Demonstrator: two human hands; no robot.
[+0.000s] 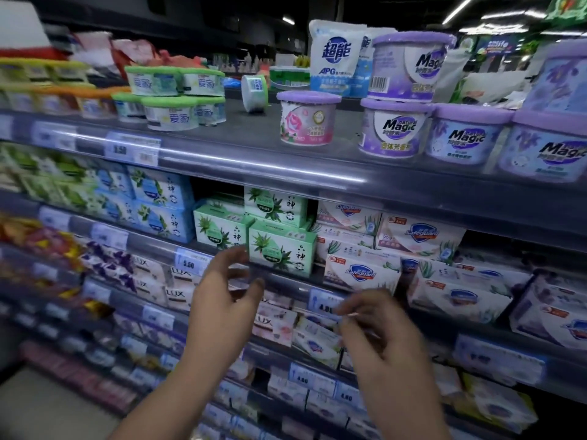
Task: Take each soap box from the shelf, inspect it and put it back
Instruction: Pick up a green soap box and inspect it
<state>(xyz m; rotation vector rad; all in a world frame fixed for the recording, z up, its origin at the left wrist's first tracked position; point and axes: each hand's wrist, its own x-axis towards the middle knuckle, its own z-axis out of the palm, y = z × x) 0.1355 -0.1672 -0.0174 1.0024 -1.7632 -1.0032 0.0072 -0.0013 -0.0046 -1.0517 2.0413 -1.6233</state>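
We are holding our left hand half open and empty just beside the near green soap box, while our blurred right hand is hovering loosely curled, grasping nothing.

Motion blur is smearing the right hand, so it is not showing whether its fingers are pinching anything. The left hand is blurring at the fingertips and is covering a stretch of the price rail behind it. Both forearms are running off the bottom edge. The right hand is hiding part of the Safeguard soap boxes on the lower shelf. At far left, the green boxes and the red-and-yellow packs are blurring beyond reading. The right edge is cutting off a purple Magic tub.
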